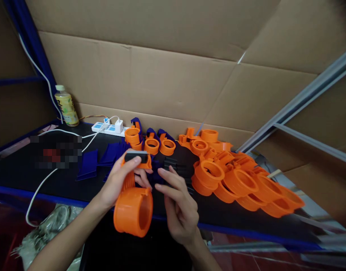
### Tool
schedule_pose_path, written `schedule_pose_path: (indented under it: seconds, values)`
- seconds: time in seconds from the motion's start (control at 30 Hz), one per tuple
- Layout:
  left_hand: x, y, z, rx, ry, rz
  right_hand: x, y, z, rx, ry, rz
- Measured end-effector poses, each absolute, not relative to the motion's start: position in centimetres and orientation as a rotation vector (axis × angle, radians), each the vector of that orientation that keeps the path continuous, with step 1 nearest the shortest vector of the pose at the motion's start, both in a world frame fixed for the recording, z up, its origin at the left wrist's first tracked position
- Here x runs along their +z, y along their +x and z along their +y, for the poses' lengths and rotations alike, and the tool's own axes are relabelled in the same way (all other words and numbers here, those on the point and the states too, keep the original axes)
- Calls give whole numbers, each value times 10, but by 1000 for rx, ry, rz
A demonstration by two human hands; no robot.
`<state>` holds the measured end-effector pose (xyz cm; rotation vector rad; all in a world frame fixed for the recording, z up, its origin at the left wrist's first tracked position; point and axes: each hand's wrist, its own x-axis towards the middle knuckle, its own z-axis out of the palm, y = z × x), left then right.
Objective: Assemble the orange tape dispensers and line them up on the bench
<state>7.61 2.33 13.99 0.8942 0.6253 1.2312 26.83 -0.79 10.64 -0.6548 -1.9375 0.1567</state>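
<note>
My left hand (120, 180) grips an orange plastic ring-shaped part (133, 209) by its ribbed handle. The thumb presses on a small black piece (136, 156) at the handle's top end. My right hand (177, 205) hovers just beside it, fingers apart, holding nothing, over a few black pieces (173, 165) on the dark table (48, 180). A pile of loose orange parts (240, 180) lies to the right. Three orange parts fitted with blue pieces (151, 145) stand behind my hands. Flat blue plastic pieces (88, 163) lie to the left.
A white power strip (110, 128) with plugs and white cables sits at the back left, next to a drink bottle (66, 105). Cardboard walls close off the back. A metal rail (297, 101) runs along the right side. A blurred object (57, 152) lies at left.
</note>
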Motion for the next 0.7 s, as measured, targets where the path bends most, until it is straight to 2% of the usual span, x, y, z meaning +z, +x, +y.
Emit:
schedule_pose_path:
  seconds: [0.27,0.4,0.7]
  values:
    - [154,36,37,1299,660,533,93,267,18,-37,-1176,-2254]
    - [153,30,42,1305,672,501,87,261,27,-128,-1231,-2302]
    - [150,36,36,1077,754,560,90,249,42,-242,-1299,-2494]
